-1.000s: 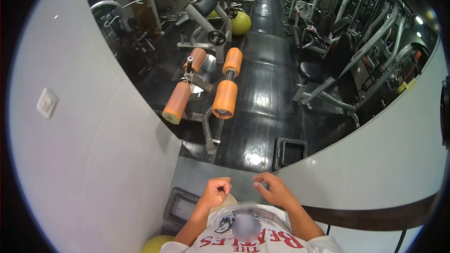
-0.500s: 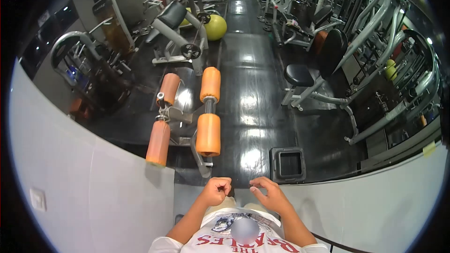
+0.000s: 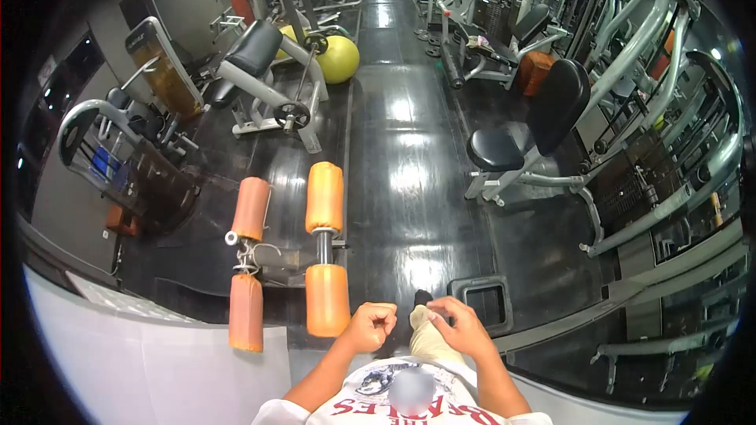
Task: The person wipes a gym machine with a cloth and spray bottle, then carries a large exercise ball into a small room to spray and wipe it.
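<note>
Left hand (image 3: 367,327): I see it in front of the shirt (image 3: 405,405), its fingers curled narrow into a loose fist; whether they enclose anything, I cannot tell.
Right hand (image 3: 460,326): I see the fingers bent and moderately wide, the thumb apart from them, and the palm turned inward toward the left hand.
Trouser leg (image 3: 433,345): it shows between the hands, below a dark shoe (image 3: 423,297); the right fingertips overlap its edge from where I look, and I cannot tell if they touch.
Orange roller (image 3: 327,301): it lies just beyond and to the left of the left hand, in line with a second orange pad (image 3: 324,197) on the same bar (image 3: 325,247).
Pink rollers (image 3: 246,312): I have the pair to the left of the orange ones.
Black box (image 3: 482,304): it sits on the floor (image 3: 417,181), beyond the right hand and slightly to its right.
Seat (image 3: 496,149): it stands farther out on the right, below an upright backrest (image 3: 559,104).
Yellow ball (image 3: 340,60): I see it far off, beside the padded bench (image 3: 256,47).
</note>
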Available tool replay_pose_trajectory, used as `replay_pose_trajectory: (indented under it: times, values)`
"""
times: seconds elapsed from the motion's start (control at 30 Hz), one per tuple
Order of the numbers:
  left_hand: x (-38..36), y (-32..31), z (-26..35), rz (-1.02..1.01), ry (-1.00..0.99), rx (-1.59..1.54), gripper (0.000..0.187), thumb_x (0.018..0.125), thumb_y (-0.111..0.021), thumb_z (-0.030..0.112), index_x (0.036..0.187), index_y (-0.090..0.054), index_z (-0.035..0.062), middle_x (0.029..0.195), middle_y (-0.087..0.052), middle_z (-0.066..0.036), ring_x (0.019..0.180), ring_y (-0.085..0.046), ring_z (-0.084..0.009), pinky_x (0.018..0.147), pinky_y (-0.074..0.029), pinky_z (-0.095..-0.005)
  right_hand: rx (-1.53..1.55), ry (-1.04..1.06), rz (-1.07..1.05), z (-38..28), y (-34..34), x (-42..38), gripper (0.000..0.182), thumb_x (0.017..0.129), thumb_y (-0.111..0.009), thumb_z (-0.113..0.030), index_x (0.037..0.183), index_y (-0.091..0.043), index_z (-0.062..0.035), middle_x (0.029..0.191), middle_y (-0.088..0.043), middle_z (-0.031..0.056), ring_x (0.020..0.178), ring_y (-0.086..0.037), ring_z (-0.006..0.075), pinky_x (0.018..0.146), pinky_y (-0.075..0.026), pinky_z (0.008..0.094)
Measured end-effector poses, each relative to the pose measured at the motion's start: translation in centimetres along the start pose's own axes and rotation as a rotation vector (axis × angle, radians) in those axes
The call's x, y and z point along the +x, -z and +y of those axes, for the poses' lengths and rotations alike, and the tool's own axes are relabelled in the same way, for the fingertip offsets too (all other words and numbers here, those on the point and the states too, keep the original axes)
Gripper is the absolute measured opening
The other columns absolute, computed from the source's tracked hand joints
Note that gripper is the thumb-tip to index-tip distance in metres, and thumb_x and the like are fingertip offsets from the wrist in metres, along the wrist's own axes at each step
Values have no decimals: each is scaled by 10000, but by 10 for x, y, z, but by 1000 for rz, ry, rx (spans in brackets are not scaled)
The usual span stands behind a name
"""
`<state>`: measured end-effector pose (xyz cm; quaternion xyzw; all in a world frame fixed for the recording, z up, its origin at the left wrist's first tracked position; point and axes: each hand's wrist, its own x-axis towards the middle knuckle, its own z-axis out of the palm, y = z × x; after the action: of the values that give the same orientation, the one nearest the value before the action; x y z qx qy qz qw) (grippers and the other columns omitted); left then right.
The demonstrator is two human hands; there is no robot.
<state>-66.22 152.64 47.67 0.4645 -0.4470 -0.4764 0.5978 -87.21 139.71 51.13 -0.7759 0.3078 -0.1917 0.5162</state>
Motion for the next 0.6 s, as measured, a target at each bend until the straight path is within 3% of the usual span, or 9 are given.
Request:
replay_pose_trajectory:
  times: [0.07,0.17,0.33,0.47,0.6]
  values:
    - [45,5,-6,13,-27,20,207,620,-485,-203,628,-454,2,677,-415,-18,560,-427,-87,482,-283,-259,-7,40,16,12,23,40,254,941,-713,-148,1161,-691,-24,1066,-698,125,966,-699,234,839,-550,347]
    - [113,6,-1,36,-13,45,221,642,-395,-214,647,-451,-1,662,-432,-22,611,-422,-100,531,-301,-268,-54,34,18,7,70,93,245,945,-708,-147,1158,-692,-27,1063,-700,118,968,-695,226,837,-545,340]
    - [212,18,14,70,-135,36,257,654,-423,-250,610,-428,3,649,-421,-29,523,-429,-97,450,-286,-251,-56,-34,-46,38,134,165,271,952,-690,-200,1173,-692,-42,1058,-701,112,1003,-698,231,798,-545,349]
    - [252,45,11,151,-98,13,244,642,-394,-246,617,-419,-4,653,-421,-44,523,-431,-100,438,-306,-241,-67,-114,-94,41,155,222,298,955,-688,-215,1191,-687,-33,1121,-694,125,1053,-692,244,854,-541,365]
    - [291,74,-8,194,-43,-158,274,684,-434,-267,651,-441,5,675,-425,-39,525,-435,-102,455,-330,-241,-82,-52,-125,49,153,283,280,950,-712,-203,1180,-690,-44,1155,-707,105,1041,-706,239,811,-556,355]
